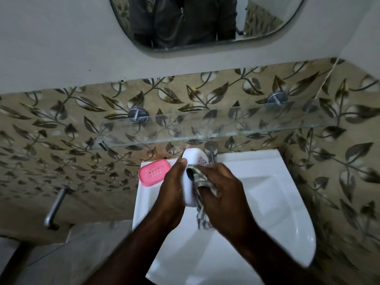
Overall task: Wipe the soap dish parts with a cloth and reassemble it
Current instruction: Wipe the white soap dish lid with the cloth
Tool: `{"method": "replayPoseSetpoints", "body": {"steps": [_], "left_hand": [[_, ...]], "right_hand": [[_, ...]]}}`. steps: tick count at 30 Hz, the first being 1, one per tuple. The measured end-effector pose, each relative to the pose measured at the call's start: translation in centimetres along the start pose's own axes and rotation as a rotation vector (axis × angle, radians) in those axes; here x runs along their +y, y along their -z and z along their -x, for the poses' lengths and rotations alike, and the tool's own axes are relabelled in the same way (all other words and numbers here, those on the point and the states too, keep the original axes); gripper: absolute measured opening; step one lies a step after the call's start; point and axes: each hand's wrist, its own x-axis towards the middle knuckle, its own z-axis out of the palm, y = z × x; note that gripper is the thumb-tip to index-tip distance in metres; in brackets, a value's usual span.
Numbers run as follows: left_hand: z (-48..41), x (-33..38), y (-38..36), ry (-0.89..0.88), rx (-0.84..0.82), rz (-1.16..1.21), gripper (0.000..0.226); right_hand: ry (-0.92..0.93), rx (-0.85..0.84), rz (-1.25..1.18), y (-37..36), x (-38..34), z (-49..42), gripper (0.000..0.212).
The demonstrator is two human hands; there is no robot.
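Small bathroom: white sink against leaf-patterned tiles, with a glass shelf above. The left hand grips the white dish shell over the sink's far-left side. It's up on edge, long axis near-to-far, printed face turned right. The right hand presses a bunched checked cloth against it. The pink tray sits on the far-left rim.

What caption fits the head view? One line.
Left hand holds the white soap-dish part over the washbasin; right hand wipes it with a checked cloth.

White dish part: partly covered by left hand and motion-blurred cloth; tap partly hidden behind it.
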Motion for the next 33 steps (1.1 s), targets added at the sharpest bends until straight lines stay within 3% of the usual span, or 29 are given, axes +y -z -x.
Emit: {"method": "replayPoseSetpoints", "body": {"steps": [4,6,11,15,19,21,28,33], "left_hand": [[-0.2,0.3,-2.2,-0.107,0.067,-0.244,0.027],[-0.3,0.7,-3.4,-0.161,0.036,-0.382,0.033],[-1.0,3.3,-6.9,-0.534,-0.097,-0.776,0.064],[-3.9,5.5,-10.2,-0.902,-0.076,-1.304,0.072],[-8.7,5.0,-13.0,-0.967,-0.128,-1.742,0.074],[-10.5,4.3,-13.2,-0.956,-0.138,-1.852,0.075],[-11.8,4.5,-14.1,-1.015,-0.142,-1.765,0.078],[-8.1,4.7,-11.4,-1.207,-0.106,-1.215,0.043]], "right_hand": [[-0.140,0.157,-0.032,2.1,2.0,-3.3,0.037],[-0.256,0.201,-0.125,3.1,3.5,-3.9,0.028],[-0.477,0.267,-0.775,5.2,5.4,-3.6,0.019],[-0.602,0.281,-1.052,6.0,6.2,-4.1,0.029],[-0.653,0.328,-1.078,5.9,6.3,-4.4,0.027],[-0.653,0.346,-1.073,6.0,6.3,-4.2,0.026],[-0.684,0.388,-0.977,7.0,6.6,-3.2,0.021],[-0.626,0.311,-1.026,6.8,6.6,-2.5,0.028]]}}
